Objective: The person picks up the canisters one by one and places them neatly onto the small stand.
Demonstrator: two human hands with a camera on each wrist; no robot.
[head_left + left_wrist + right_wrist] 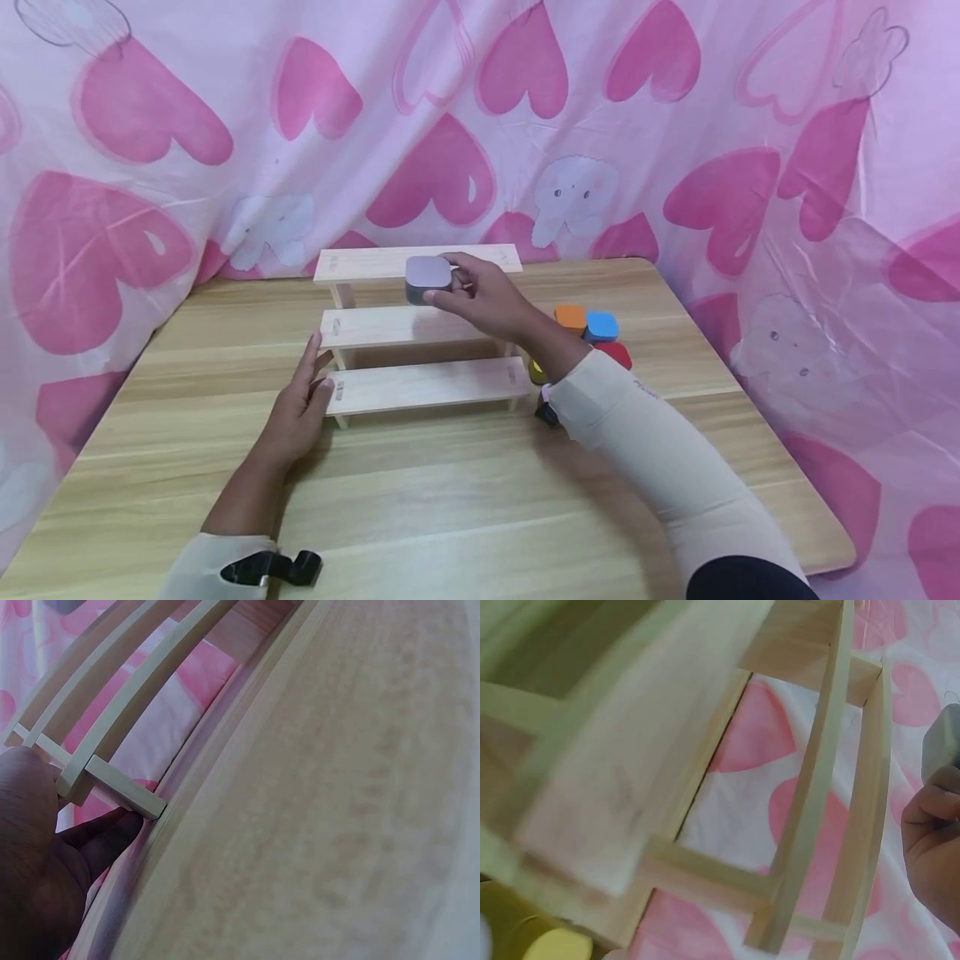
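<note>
My right hand (487, 292) pinches a grey rounded-square block (428, 279) between thumb and fingers, above the middle step of a three-step wooden stand (427, 385). At the edge of the right wrist view the same grey block (939, 742) shows in the fingers. My left hand (296, 408) rests against the stand's left end, its index finger extended by the middle step and thumb at the bottom step. From the left wrist, fingers (112, 832) touch the stand's end piece (124, 787) low by the tabletop.
Right of the stand, partly behind my right forearm, sit an orange block (570, 318), a blue block (602, 327), a red block (613, 354) and a yellow block (536, 372). A pink heart-patterned curtain (435, 175) hangs behind the wooden table (420, 500).
</note>
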